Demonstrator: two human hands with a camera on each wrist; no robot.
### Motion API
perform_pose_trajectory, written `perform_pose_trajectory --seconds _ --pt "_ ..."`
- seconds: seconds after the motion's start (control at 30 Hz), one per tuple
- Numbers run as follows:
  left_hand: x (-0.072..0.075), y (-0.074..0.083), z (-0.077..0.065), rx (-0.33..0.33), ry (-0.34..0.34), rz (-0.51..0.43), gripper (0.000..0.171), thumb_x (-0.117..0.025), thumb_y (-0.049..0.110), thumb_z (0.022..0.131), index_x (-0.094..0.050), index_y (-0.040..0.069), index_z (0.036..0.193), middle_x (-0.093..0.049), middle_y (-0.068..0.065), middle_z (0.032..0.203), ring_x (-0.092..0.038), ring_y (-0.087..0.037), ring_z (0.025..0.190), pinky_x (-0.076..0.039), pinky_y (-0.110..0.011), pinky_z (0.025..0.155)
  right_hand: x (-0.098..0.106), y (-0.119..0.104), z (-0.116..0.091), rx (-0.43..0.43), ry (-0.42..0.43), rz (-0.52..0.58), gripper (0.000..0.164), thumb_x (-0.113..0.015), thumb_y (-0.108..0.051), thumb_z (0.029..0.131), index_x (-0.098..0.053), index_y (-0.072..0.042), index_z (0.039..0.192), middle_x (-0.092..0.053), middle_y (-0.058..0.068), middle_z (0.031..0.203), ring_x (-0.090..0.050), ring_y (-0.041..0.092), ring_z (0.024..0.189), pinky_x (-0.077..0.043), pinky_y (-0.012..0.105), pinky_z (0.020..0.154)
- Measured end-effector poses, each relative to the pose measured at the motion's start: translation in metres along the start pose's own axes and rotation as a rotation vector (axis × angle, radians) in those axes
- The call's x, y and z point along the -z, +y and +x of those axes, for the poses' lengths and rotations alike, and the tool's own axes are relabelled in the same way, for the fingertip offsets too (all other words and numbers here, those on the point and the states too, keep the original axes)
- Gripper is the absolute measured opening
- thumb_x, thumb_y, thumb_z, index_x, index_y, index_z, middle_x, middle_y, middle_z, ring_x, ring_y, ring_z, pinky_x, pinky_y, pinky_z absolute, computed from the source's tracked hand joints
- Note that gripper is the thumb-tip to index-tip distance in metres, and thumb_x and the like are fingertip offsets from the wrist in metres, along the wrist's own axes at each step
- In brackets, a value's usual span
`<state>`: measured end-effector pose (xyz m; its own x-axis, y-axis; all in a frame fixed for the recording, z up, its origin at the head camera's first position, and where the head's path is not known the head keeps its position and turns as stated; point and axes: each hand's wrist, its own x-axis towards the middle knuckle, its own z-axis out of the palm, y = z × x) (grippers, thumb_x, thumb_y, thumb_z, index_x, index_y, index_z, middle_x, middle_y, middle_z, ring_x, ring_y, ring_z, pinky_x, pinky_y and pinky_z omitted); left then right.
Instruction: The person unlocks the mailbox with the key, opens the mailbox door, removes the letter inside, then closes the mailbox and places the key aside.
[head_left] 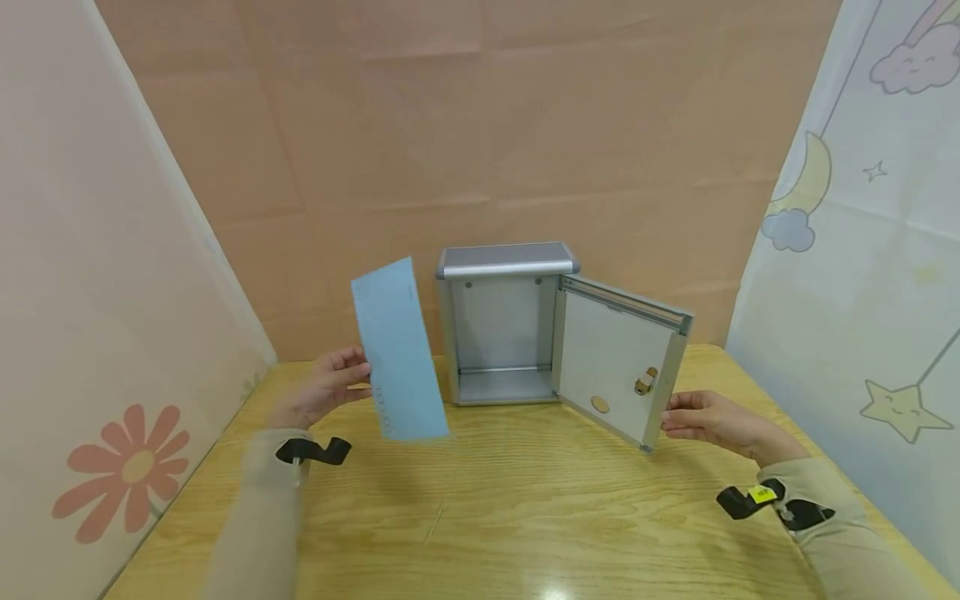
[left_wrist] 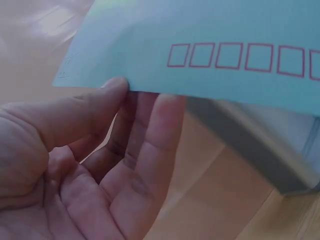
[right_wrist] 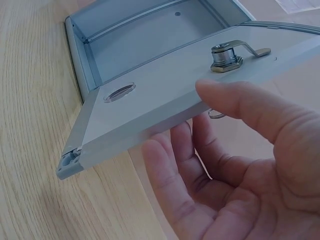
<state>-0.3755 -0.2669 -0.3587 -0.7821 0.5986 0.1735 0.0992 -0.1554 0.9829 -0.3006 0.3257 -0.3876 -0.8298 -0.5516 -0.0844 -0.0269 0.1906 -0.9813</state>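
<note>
My left hand [head_left: 330, 387] pinches a light blue envelope [head_left: 397, 350] by its edge, thumb on one face and fingers behind. A row of red outlined squares runs along the envelope [left_wrist: 145, 65] in the left wrist view. To its right stands a grey metal mailbox [head_left: 504, 333], its door [head_left: 611, 354] swung out to the right. My right hand [head_left: 708, 421] grips the door's free edge. In the right wrist view the thumb lies on the inner side near the cam lock [right_wrist: 226, 57], with fingers beneath. The box interior shows bare walls and floor.
The mailbox stands on a wood-grain table [head_left: 480, 508], near the peach backdrop [head_left: 487, 133]. Pale printed panels rise on both sides, the left one bearing a flower [head_left: 135, 467]. An oval hole [right_wrist: 120, 92] pierces the door's lower part. Black wrist mounts [head_left: 806, 515] sit on the sleeves.
</note>
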Motion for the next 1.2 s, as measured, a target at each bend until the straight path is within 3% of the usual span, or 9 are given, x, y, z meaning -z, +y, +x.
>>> perform_pose_trajectory --seconds 0.1,0.17,0.37,0.43,0.57,0.77,1.0,1.2 --pt "0.022 -0.004 -0.013 0.004 -0.013 -0.094 0.032 -0.035 -0.003 0.103 -0.061 0.015 0.105 -0.067 0.006 0.103 -0.066 -0.008 0.096 -0.055 -0.028 0.086 0.0 -0.001 0.0 0.003 0.002 -0.006 0.02 -0.045 -0.006 0.102 -0.045 0.008 0.117 -0.056 0.006 0.107 -0.062 0.012 0.099 -0.053 0.027 0.091" --pt "0.032 -0.01 -0.018 0.05 0.004 -0.115 0.031 -0.035 -0.003 0.103 -0.061 0.014 0.105 -0.067 0.006 0.104 -0.066 -0.009 0.097 -0.055 -0.027 0.087 0.001 -0.002 0.0 0.002 0.009 -0.008 0.02 -0.045 -0.007 0.102 -0.046 0.007 0.116 -0.056 0.005 0.107 -0.063 0.012 0.099 -0.053 0.027 0.091" --pt "0.051 -0.035 -0.024 0.301 0.176 0.027 0.015 -0.048 0.003 0.101 -0.059 0.014 0.1 -0.066 0.005 0.095 -0.067 -0.009 0.089 -0.055 -0.027 0.087 0.0 -0.003 0.001 -0.005 0.021 -0.015 0.024 -0.046 -0.008 0.102 -0.044 0.009 0.118 -0.055 0.006 0.108 -0.062 0.013 0.1 -0.053 0.026 0.091" --pt "0.053 -0.044 -0.021 0.374 0.203 0.092 0.009 -0.051 0.004 0.099 -0.056 0.012 0.1 -0.062 0.003 0.092 -0.065 -0.009 0.085 -0.056 -0.028 0.086 0.0 -0.003 0.001 -0.008 0.024 -0.017 0.025 -0.046 -0.008 0.102 -0.042 0.011 0.118 -0.055 0.007 0.108 -0.062 0.013 0.1 -0.053 0.027 0.091" --pt "0.05 -0.06 -0.014 0.464 0.2 0.162 0.006 -0.053 0.001 0.097 -0.054 0.003 0.103 -0.059 -0.002 0.092 -0.064 -0.011 0.084 -0.056 -0.03 0.085 -0.002 -0.002 0.002 -0.013 0.028 -0.023 0.026 -0.047 -0.008 0.102 -0.041 0.011 0.118 -0.054 0.007 0.107 -0.062 0.012 0.099 -0.053 0.027 0.091" --pt "0.039 -0.073 -0.003 0.544 0.23 0.213 0.019 -0.053 -0.002 0.096 -0.053 -0.008 0.115 -0.062 -0.008 0.094 -0.067 -0.015 0.083 -0.057 -0.031 0.081 -0.002 0.0 0.002 -0.026 0.04 -0.035 0.028 -0.048 -0.009 0.101 -0.041 0.012 0.118 -0.054 0.007 0.108 -0.062 0.012 0.099 -0.053 0.027 0.091" --pt "0.023 -0.078 0.009 0.599 0.265 0.351 0.034 -0.054 -0.002 0.096 -0.049 -0.014 0.128 -0.061 -0.011 0.1 -0.064 -0.014 0.082 -0.057 -0.031 0.081 0.0 0.002 0.002 -0.03 0.047 -0.034 0.025 -0.047 -0.009 0.102 -0.042 0.01 0.118 -0.055 0.007 0.107 -0.062 0.012 0.099 -0.053 0.029 0.092" --pt "0.007 -0.071 0.014 0.631 0.275 0.463 0.029 -0.055 -0.002 0.095 -0.053 -0.015 0.121 -0.065 -0.01 0.09 -0.063 -0.012 0.074 -0.058 -0.026 0.071 0.0 0.001 0.001 -0.018 0.036 -0.026 0.023 -0.047 -0.009 0.102 -0.043 0.009 0.117 -0.055 0.007 0.107 -0.062 0.013 0.099 -0.053 0.028 0.091"
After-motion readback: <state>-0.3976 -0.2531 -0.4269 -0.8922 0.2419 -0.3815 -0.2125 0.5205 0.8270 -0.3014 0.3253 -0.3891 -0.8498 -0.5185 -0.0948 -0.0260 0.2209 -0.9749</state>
